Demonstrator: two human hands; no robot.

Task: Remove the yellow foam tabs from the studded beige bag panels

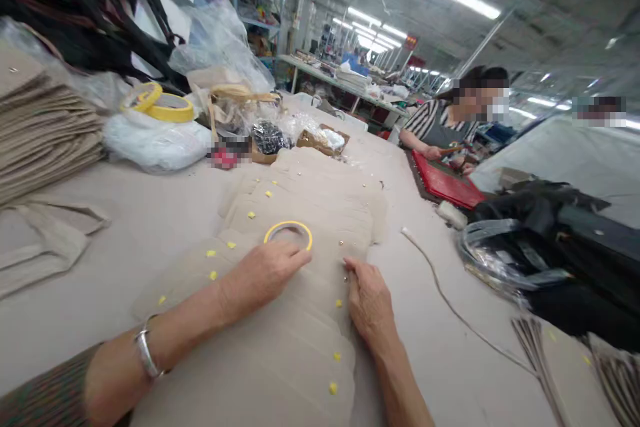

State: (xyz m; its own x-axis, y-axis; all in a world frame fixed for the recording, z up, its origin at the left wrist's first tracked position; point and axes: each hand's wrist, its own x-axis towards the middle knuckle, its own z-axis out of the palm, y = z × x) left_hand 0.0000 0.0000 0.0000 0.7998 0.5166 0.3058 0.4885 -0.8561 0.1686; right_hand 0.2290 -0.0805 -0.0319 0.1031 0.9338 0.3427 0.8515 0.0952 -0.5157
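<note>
I see the left hand point(267, 268) gripping a yellow tape roll point(288, 223) over beige panels point(295, 320) on the table point(440, 353); whether the right hand point(370, 298), at their edge, pinches anything, I can't tell. Yellow tabs point(251, 215) line the left side; right-side studs point(341, 243) ahead look bare, likely unfinished.

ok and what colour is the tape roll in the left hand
Yellow: the tape roll in the left hand, clearest in the head view.
</note>
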